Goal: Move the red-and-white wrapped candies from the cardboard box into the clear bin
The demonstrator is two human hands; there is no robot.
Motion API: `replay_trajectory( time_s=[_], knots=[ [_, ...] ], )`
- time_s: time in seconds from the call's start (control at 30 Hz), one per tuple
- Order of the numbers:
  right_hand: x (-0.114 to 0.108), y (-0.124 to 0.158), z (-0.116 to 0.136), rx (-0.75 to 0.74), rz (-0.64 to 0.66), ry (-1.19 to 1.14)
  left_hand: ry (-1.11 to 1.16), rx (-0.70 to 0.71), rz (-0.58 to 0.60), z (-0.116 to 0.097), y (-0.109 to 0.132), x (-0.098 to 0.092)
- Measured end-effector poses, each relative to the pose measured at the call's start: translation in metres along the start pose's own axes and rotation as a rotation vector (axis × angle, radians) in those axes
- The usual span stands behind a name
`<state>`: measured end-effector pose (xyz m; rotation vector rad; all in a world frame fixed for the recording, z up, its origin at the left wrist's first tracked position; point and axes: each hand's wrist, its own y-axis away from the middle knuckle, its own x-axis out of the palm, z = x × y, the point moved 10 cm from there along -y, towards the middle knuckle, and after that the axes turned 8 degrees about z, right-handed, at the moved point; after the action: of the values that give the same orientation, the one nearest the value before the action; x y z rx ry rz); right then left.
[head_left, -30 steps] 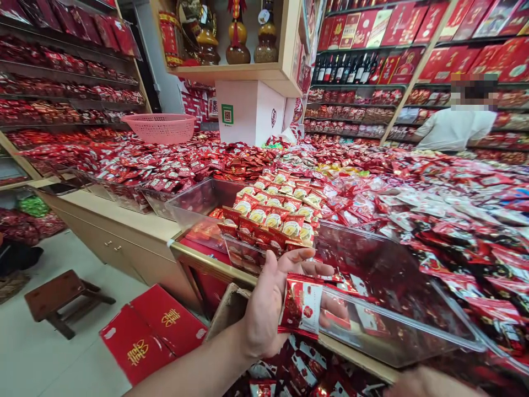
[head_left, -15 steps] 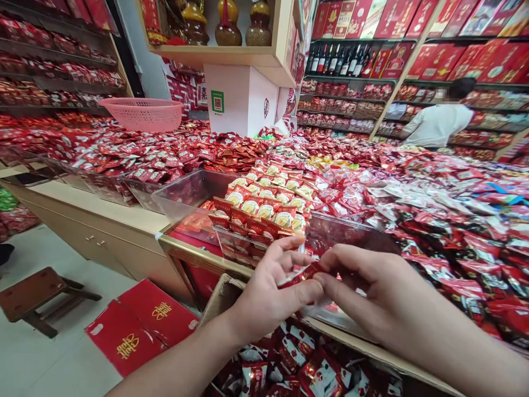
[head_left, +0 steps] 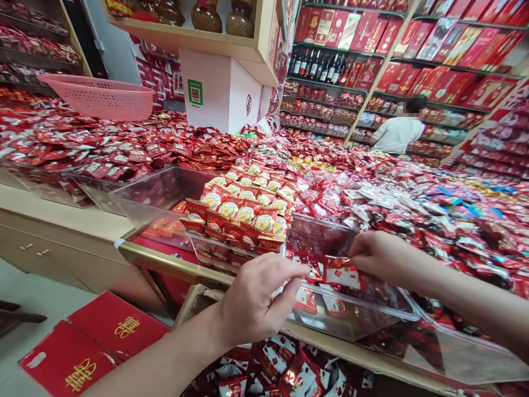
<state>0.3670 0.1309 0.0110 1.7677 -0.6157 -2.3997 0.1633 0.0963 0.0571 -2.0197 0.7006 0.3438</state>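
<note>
My right hand [head_left: 378,255] pinches the upper right edge of a small red and white snack packet [head_left: 342,273] over the clear plastic bin [head_left: 372,311]. Other red and white packets [head_left: 308,298] lie in that bin. My left hand [head_left: 264,292] is at the bin's left front, its thumb and index finger loosely bent with a small gap between them; no packet shows between the tips. Below my left hand, a cardboard box [head_left: 196,300] holds many matching packets [head_left: 285,366]. Gold and red durian packets [head_left: 248,207] are stacked in rows left of the bin.
Heaps of wrapped sweets [head_left: 372,193] cover the display. A pink basket [head_left: 103,99] sits at the back left, beside a white pillar [head_left: 210,88]. Red flattened boxes [head_left: 103,325] lie on the floor. A person in a white top [head_left: 399,132] stands by the far shelves.
My hands, together on a packet before, have separated. The right hand has moved right with a packet down to the bin; the left has let go and moved slightly left. The view has shifted right.
</note>
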Motion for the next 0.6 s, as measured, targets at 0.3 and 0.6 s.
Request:
replay_trajectory(
  time_s=[0.3, 0.6],
  knots=[
    [0.069, -0.042, -0.007, 0.218, 0.248, 0.185, 0.030, 0.043, 0.123, 0.004, 0.004, 0.014],
    [0.089, -0.039, 0.012, 0.036, 0.347, 0.414, 0.049, 0.017, 0.159, 0.006, 0.007, 0.016]
  ],
)
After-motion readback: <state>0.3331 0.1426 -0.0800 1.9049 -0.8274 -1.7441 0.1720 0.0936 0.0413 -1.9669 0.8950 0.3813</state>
